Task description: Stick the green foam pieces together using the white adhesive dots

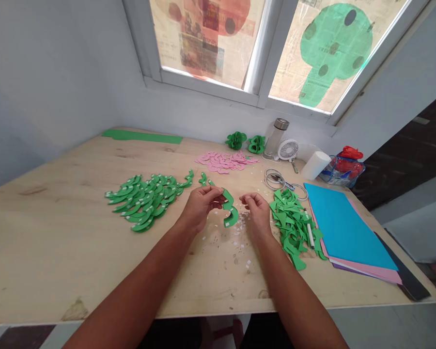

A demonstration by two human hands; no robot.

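My left hand [202,206] pinches the top end of a curved green foam piece [231,213] that bears small white squares. Just right of that piece is my right hand [255,206], its thumb and fingertips pressed together; whatever they hold, if anything, is too small to make out. Tiny white bits [242,223] lie scattered on the table between and below my hands. To the left spreads a pile of curved green pieces with white squares [145,198]. Irregular green scraps [290,223] are heaped beside my right forearm, with a white pen [310,231] on them.
Pink cut pieces [225,161] and two green foam balls [236,140] lie toward the wall. A glass bottle [275,138], small fan [288,150], white roll [315,165], tape rings [275,179] and blue sheets [345,225] occupy the right side. A green strip [141,136] lies back left.
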